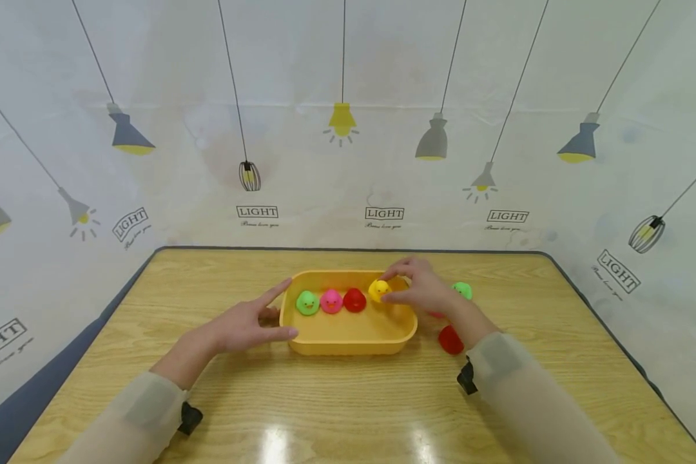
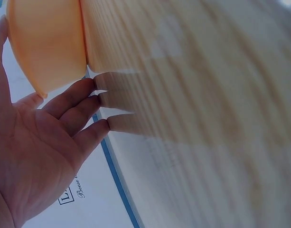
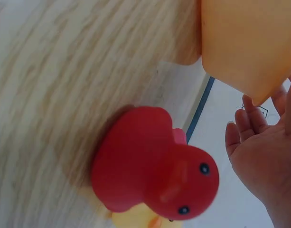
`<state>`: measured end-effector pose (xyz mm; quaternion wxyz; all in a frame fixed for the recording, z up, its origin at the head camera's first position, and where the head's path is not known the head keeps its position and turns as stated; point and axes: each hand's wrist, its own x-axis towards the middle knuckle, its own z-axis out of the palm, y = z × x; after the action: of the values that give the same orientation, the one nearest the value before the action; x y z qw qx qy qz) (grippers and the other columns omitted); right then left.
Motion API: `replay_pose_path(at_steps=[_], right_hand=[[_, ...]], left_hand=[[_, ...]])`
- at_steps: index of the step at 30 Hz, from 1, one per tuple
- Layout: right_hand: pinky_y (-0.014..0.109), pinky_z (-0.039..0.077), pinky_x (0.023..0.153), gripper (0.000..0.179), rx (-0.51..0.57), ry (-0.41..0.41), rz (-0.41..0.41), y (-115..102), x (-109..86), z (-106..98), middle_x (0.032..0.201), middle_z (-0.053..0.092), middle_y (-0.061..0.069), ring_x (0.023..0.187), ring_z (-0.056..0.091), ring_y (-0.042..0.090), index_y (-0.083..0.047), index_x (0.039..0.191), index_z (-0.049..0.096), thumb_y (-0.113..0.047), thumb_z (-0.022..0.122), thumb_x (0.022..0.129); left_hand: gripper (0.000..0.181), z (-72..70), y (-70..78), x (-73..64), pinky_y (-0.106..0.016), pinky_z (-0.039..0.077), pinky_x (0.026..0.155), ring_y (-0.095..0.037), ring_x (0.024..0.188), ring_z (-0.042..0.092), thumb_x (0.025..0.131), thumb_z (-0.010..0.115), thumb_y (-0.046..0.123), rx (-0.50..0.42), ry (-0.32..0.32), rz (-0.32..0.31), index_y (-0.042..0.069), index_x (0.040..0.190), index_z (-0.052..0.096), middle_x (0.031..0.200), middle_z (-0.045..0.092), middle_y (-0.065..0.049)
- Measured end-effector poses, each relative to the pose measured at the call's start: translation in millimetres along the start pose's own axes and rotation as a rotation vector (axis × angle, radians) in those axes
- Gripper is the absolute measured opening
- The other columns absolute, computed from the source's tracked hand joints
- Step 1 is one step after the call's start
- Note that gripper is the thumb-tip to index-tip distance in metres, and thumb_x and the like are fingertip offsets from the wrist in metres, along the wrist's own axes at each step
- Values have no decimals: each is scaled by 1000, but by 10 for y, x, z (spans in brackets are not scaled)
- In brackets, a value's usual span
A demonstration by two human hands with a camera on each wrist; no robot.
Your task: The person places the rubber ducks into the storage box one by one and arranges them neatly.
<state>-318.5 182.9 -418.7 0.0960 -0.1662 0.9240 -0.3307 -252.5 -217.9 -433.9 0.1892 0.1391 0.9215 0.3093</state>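
A yellow plastic bin sits on the table, with a green rubber duck, a pink one and a red one lined up inside from the left. My left hand rests against the bin's left end, thumb and forefinger spread along the rim. Its other fingers stretch out low beside the bin wall in the left wrist view. Over the bin's right end, my right hand pinches a yellow rubber duck between thumb and forefinger. The remaining right fingers hang outside the bin in the right wrist view.
Right of the bin stand another red duck and a green duck, with a pink duck mostly hidden by my right arm. Another yellow duck peeks out behind the red one. A printed cloth wall borders the table.
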Motion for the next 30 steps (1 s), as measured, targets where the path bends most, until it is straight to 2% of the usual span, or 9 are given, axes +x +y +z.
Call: replay_pose_path(at_steps=[9,19,30], right_hand=[[66,36,126,34,-62,4,0,51,46,110,157,54,9,148,41,37,-30,122,80,-42,90,92],[66,30,125,33,-93,1,41,15,40,153,158,54,10,146,39,40,-32,123,80,-42,88,93],[67,25,128,34,-103,-25,61,-48,23,197,159,53,15,146,39,43,-26,124,78,-36,88,93]], left_hand=[[109,14,0,0,-76,36,124,-48,153,51,92,71,79,-10,-3,1,51,175,6,163,58,-19],[109,-8,30,-14,-76,37,124,-48,153,52,93,71,78,-3,3,9,49,176,6,163,58,-19],[109,0,24,-16,-76,38,123,-48,152,52,93,71,78,2,1,9,49,175,5,163,58,-20]])
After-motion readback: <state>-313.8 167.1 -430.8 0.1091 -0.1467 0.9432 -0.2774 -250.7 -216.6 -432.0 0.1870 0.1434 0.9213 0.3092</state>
